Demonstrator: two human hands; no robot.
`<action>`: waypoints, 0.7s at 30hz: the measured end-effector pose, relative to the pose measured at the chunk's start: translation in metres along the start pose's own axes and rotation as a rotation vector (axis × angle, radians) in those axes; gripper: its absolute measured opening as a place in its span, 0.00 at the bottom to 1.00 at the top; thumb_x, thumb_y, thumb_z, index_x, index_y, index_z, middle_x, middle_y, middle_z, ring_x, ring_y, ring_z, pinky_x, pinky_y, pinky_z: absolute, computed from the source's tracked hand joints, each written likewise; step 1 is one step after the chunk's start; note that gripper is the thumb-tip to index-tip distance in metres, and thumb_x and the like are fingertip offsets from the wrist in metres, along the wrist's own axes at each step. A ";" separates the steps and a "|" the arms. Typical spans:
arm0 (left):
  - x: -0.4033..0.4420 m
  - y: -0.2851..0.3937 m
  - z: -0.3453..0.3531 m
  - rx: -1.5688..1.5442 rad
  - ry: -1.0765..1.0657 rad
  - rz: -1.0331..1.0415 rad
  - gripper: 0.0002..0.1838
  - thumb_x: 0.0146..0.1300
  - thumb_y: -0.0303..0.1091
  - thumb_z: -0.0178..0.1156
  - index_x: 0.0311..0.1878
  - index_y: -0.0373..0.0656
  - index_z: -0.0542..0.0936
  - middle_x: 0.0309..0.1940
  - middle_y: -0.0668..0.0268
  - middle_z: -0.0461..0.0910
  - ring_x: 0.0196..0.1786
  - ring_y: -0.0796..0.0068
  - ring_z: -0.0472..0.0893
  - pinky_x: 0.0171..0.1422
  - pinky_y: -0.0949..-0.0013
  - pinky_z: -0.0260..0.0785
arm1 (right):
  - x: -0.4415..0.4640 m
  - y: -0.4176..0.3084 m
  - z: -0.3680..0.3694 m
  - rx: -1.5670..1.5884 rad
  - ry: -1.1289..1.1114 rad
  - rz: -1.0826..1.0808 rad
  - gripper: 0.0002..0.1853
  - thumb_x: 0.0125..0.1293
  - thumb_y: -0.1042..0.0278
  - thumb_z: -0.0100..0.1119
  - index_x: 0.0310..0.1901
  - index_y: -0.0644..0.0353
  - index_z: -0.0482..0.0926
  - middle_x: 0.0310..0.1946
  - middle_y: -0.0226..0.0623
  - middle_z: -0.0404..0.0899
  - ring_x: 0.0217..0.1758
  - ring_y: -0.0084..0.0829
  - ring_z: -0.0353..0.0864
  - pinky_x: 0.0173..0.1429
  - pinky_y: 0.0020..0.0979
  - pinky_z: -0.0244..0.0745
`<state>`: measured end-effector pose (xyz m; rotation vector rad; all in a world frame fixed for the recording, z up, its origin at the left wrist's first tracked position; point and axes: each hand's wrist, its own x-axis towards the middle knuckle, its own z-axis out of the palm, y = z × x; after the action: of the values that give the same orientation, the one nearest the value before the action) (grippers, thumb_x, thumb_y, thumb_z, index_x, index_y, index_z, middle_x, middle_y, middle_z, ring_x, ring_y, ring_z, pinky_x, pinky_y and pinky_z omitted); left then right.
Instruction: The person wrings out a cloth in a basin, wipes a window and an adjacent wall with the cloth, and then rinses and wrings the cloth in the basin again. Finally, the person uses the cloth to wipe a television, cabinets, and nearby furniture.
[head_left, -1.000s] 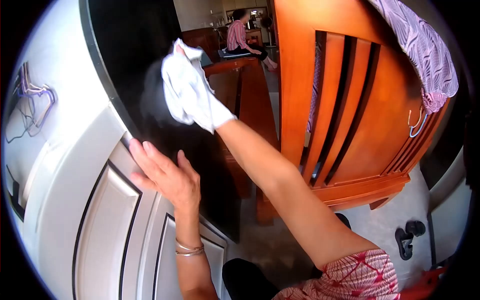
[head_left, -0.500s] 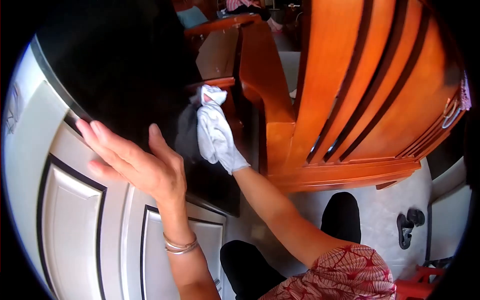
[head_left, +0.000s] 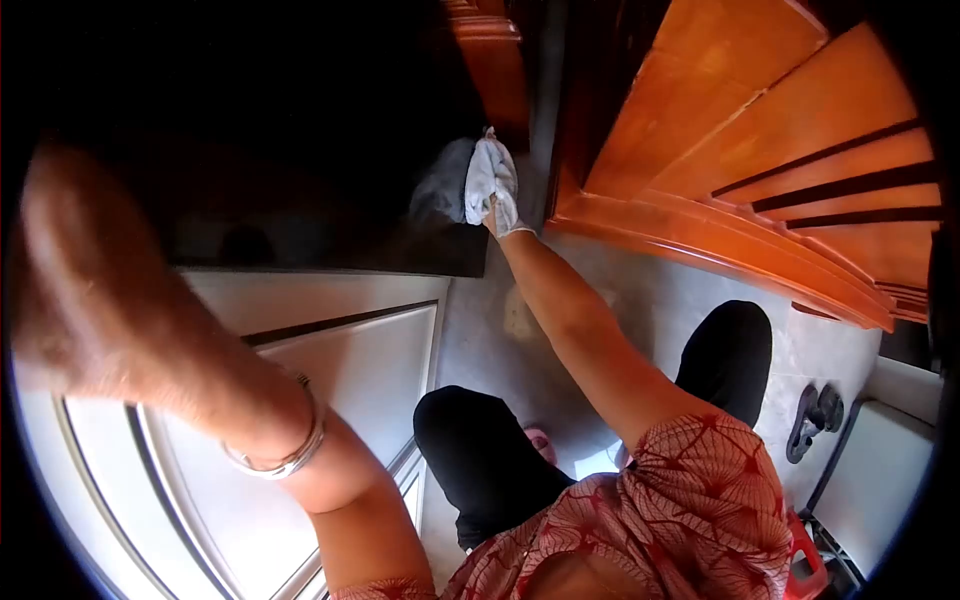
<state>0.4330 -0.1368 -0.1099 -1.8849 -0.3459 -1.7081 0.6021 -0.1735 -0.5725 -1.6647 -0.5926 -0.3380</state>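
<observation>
My right hand is mostly covered by a white cloth, with a little skin showing by the wrist. The cloth lies against the glossy black surface near its right edge, where a pale reflection of it shows. My left hand is at the far left, smeared by motion and partly lost in the dark edge of the view. Its fingers cannot be made out, nor whether it touches anything. A silver bangle circles the left wrist.
White cabinet panels with dark trim stand below the black top. An orange-brown slatted wooden chair is at the upper right. Dark slippers lie on the grey floor, and a red plastic item is at lower right.
The view has tilted down. My right hand with the cloth now appears nearer the black surface's front right corner. My left hand, earlier spread flat, has swung left and blurred.
</observation>
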 end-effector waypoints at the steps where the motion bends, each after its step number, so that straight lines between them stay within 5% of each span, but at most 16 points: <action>1: 0.000 -0.001 -0.002 0.004 -0.002 0.005 0.27 0.53 0.34 0.57 0.56 0.36 0.62 0.52 0.49 0.67 0.60 0.63 0.63 0.59 0.59 0.54 | -0.004 0.009 -0.001 -0.207 -0.029 -0.065 0.23 0.65 0.67 0.40 0.61 0.59 0.53 0.58 0.36 0.58 0.61 0.29 0.57 0.64 0.26 0.52; 2: -0.002 -0.002 -0.003 0.004 -0.011 0.008 0.27 0.53 0.33 0.57 0.56 0.36 0.62 0.52 0.49 0.67 0.60 0.63 0.63 0.59 0.59 0.54 | -0.015 0.016 -0.004 -0.204 -0.038 -0.045 0.23 0.65 0.67 0.40 0.61 0.59 0.53 0.58 0.36 0.58 0.61 0.29 0.57 0.64 0.26 0.52; 4: -0.008 0.002 0.000 -0.008 -0.033 0.016 0.27 0.54 0.33 0.56 0.56 0.36 0.62 0.52 0.49 0.67 0.60 0.62 0.63 0.58 0.58 0.55 | -0.038 0.027 -0.013 0.289 -0.477 0.517 0.23 0.65 0.65 0.39 0.60 0.60 0.54 0.58 0.36 0.58 0.60 0.29 0.58 0.63 0.29 0.53; 5: -0.011 0.004 0.000 -0.015 -0.040 0.007 0.27 0.54 0.32 0.56 0.56 0.36 0.62 0.52 0.48 0.67 0.60 0.62 0.63 0.58 0.58 0.56 | -0.047 0.032 -0.019 0.235 -0.589 0.579 0.22 0.64 0.64 0.40 0.59 0.60 0.56 0.57 0.38 0.59 0.60 0.31 0.59 0.62 0.29 0.54; 11: -0.014 0.002 -0.004 -0.035 -0.059 0.022 0.26 0.55 0.30 0.54 0.57 0.35 0.61 0.53 0.48 0.66 0.59 0.60 0.64 0.57 0.58 0.58 | -0.097 0.011 -0.041 -0.058 -0.792 0.469 0.20 0.61 0.61 0.42 0.53 0.60 0.65 0.53 0.45 0.66 0.56 0.41 0.64 0.59 0.35 0.59; 14: -0.012 -0.004 -0.002 -0.032 -0.068 0.050 0.26 0.55 0.29 0.53 0.57 0.35 0.60 0.53 0.48 0.66 0.59 0.59 0.64 0.57 0.57 0.59 | -0.104 -0.023 -0.052 -0.027 -0.792 0.462 0.19 0.60 0.60 0.42 0.51 0.60 0.68 0.51 0.48 0.68 0.54 0.44 0.66 0.58 0.36 0.60; 18: -0.007 -0.015 -0.004 -0.038 -0.084 0.053 0.26 0.55 0.28 0.51 0.58 0.35 0.60 0.53 0.48 0.66 0.59 0.58 0.64 0.56 0.57 0.61 | -0.108 -0.077 -0.032 1.492 -0.159 1.051 0.13 0.60 0.55 0.44 0.29 0.54 0.70 0.23 0.33 0.68 0.26 0.31 0.68 0.28 0.32 0.64; 19: -0.008 -0.016 -0.002 -0.033 -0.093 0.057 0.25 0.55 0.28 0.51 0.58 0.35 0.60 0.53 0.48 0.66 0.59 0.58 0.64 0.56 0.57 0.62 | -0.104 -0.083 -0.034 1.473 -0.166 1.061 0.13 0.60 0.55 0.44 0.29 0.54 0.70 0.23 0.33 0.68 0.26 0.31 0.68 0.28 0.32 0.64; 21: -0.012 -0.021 -0.005 -0.053 -0.090 0.036 0.25 0.56 0.27 0.50 0.58 0.35 0.59 0.53 0.48 0.65 0.59 0.57 0.64 0.56 0.57 0.62 | -0.083 -0.098 -0.031 1.314 -0.276 0.963 0.22 0.59 0.46 0.40 0.18 0.55 0.62 0.10 0.32 0.60 0.10 0.28 0.60 0.12 0.30 0.56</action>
<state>0.4157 -0.1205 -0.1169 -1.9988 -0.3021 -1.6276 0.4823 -0.2102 -0.5307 -0.5337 -0.0556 0.8489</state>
